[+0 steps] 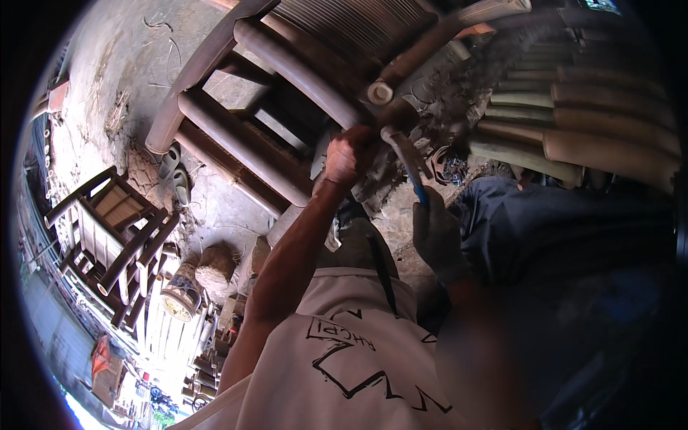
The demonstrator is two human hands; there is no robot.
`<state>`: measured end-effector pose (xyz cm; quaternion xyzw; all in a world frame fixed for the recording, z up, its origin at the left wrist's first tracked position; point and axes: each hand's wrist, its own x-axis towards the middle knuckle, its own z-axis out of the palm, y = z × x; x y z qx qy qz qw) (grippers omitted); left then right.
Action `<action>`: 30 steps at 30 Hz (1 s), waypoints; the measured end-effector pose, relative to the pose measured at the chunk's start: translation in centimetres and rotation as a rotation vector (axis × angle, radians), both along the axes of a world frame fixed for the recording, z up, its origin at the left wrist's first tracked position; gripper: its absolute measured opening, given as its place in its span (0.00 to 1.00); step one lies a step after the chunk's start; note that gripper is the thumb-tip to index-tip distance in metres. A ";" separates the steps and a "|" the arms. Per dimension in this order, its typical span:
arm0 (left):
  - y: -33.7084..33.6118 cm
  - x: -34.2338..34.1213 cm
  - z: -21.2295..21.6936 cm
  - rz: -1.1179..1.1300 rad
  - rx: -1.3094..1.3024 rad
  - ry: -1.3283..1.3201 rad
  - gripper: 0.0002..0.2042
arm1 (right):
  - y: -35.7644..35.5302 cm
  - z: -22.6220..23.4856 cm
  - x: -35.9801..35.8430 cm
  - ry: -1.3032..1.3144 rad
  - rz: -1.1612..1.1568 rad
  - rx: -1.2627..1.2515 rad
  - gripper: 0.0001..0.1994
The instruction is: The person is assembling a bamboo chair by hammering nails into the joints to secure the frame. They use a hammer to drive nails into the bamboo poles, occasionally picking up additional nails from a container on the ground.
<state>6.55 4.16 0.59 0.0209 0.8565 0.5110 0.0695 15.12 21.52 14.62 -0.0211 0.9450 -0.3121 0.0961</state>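
Note:
A large dark brown bamboo chair lies tipped in front of me, its thick poles slanting across the upper middle. My left hand is bare and closed on the chair frame, at the near end of one pole. What lies inside the fingers is hidden. In a grey glove, my right hand grips a hammer by its blue handle. The hammer's head is up beside the left hand, close to a round bamboo end; I cannot tell whether they touch.
Cut bamboo poles are stacked at the right, near a small heap of nails. Far left stands a smaller bamboo chair. Slippers and a wood stump are on the floor. Dark cloth lies by my right arm.

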 end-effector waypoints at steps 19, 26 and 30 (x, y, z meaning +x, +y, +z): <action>-3.1 5.7 1.2 0.048 -0.408 -0.017 0.33 | 1.5 1.8 -1.6 -0.328 -0.170 -0.045 0.08; -3.2 5.8 0.4 0.067 -0.381 0.015 0.31 | -0.8 2.0 -2.7 0.107 0.008 0.113 0.10; -3.1 5.2 1.6 0.061 -0.378 -0.012 0.29 | 1.0 -0.3 -2.2 -0.047 0.094 0.189 0.10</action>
